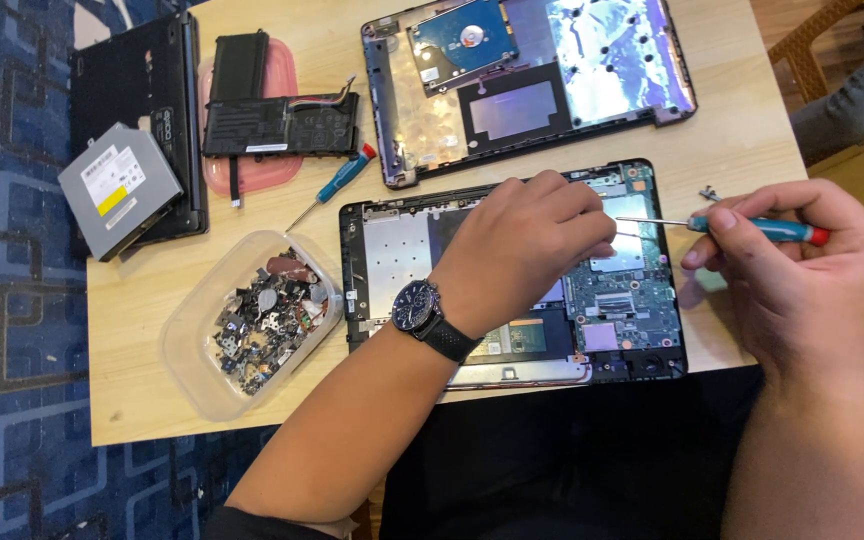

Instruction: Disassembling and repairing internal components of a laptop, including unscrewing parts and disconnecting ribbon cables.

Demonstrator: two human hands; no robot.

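Right hand [802, 275] pinches blue screwdriver [752, 228] over opened laptop base [392, 260] at table's [152, 400] near edge. Left hand [527, 245] rests curled on base, hiding the tip. Optical drive [117, 190], white-and-yellow label, far-left corner. Plastic tub [187, 345] parts indistinct.

1 head camera looks steeply down, close over the table [152, 400].
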